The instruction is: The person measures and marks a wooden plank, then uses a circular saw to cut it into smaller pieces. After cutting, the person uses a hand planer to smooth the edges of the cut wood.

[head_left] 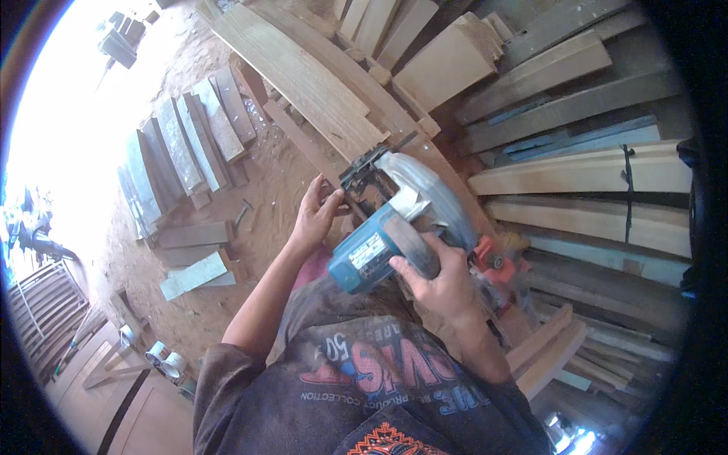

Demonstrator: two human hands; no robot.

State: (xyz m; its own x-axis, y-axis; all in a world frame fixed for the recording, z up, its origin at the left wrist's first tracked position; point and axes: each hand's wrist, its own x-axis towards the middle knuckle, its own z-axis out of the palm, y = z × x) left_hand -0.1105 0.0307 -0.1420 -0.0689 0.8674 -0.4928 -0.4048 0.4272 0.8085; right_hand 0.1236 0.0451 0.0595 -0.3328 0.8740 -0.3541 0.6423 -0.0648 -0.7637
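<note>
A blue-green circular saw [379, 243] with a pale grey blade guard rests at the near end of a light wooden board [303, 83]. Wrapped round the saw's rear handle is my right hand [440, 277]. My left hand [320, 208] is at the left edge of the saw's dark base plate [364, 171], thumb and fingers closed together. Whatever lies between those fingertips is too dark to make out. A narrow brown wooden strip [297, 136] runs beside the board toward my left hand. The saw hides the blade and the board's near end.
Short timber pieces [182, 144] lie in a row on the sandy ground at left, near a hammer [242, 213]. Long planks [584, 171] are stacked at right. A red tool [497, 265] sits just beyond my right hand. Pale cups [165, 359] stand at lower left.
</note>
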